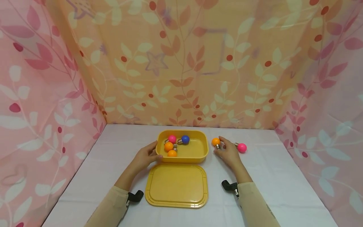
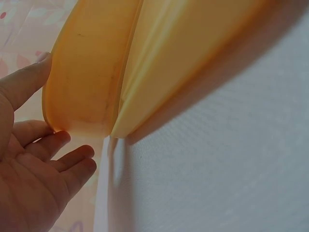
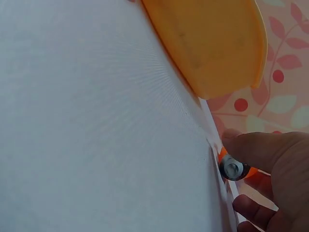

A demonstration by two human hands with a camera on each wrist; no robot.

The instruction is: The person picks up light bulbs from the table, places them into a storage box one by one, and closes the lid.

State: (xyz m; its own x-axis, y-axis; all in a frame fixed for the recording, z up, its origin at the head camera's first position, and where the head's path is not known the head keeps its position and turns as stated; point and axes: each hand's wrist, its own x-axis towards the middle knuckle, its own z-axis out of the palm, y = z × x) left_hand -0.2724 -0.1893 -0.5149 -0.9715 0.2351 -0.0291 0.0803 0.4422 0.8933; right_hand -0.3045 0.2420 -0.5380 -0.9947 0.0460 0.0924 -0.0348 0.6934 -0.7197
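Observation:
My left hand [image 1: 146, 156] holds the left end of a yellow plastic box [image 1: 199, 160], thumb at the near side and fingers round the end wall. Inside the box lie a pink bulb [image 1: 172, 139], a blue bulb [image 1: 185, 139] and two orange bulbs [image 1: 168, 146], mostly toward its left. To the right of the box, my right hand [image 1: 228, 153] has thumb and forefinger about another orange bulb [image 1: 216, 141]; its metal base [image 3: 232, 169] faces the camera in the right wrist view. Just right of that hand lies a second pink bulb [image 1: 242, 148] on the table.
A yellow lid [image 1: 176, 186] lies flat in front of the box. White cloth covers the table [image 1: 283, 176]. Patterned fabric [image 1: 184, 63] stands behind it and along both sides. Each wrist carries a black camera mount [image 1: 135, 196].

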